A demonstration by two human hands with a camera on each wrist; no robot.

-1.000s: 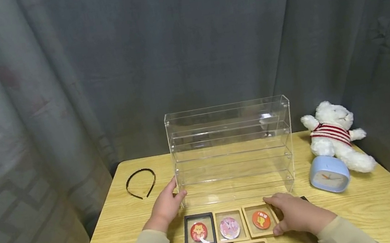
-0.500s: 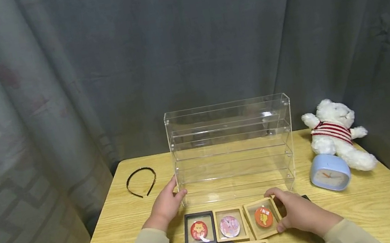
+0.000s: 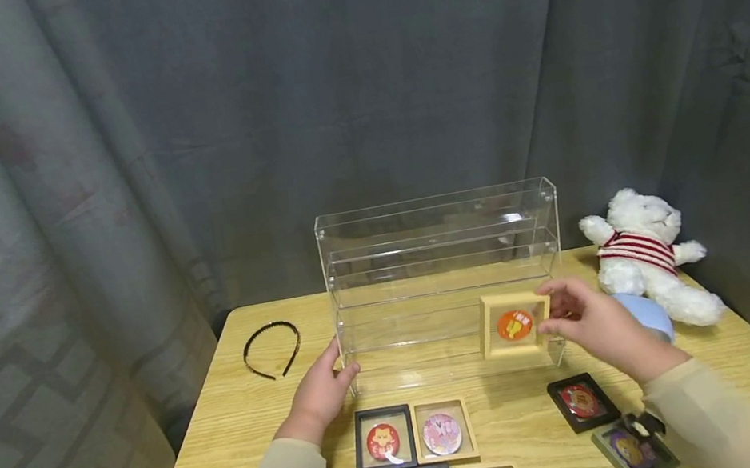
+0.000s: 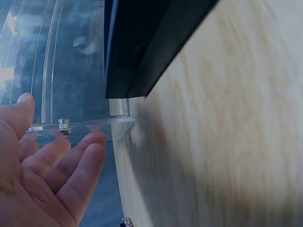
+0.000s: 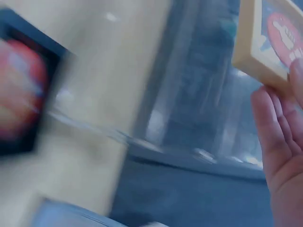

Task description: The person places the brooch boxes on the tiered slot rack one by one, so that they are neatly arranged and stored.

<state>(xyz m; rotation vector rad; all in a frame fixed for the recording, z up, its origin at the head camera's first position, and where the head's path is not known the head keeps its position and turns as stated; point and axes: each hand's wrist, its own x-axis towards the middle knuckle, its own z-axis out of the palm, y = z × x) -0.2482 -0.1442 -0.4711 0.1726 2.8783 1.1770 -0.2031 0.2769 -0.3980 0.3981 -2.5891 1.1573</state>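
Note:
A clear acrylic display rack with several tiers stands upright on the table. My left hand holds its lower left side panel, thumb on one side and fingers on the other, as the left wrist view shows. My right hand pinches a light wood-coloured badge frame by its right edge. An orange round badge sits inside it. This frame is raised off the table, upright before the rack's lower right tiers; whether it touches the rack I cannot tell.
In front of the rack lie a black frame, a wooden frame, and two more frames cut off below. Under my right arm are a black frame and another frame. A headband, plush bear and blue clock lie around.
My right hand has lifted the frame with the orange badge from the row and carried it up to the rack's lower right. My left hand has stayed at the rack's side.

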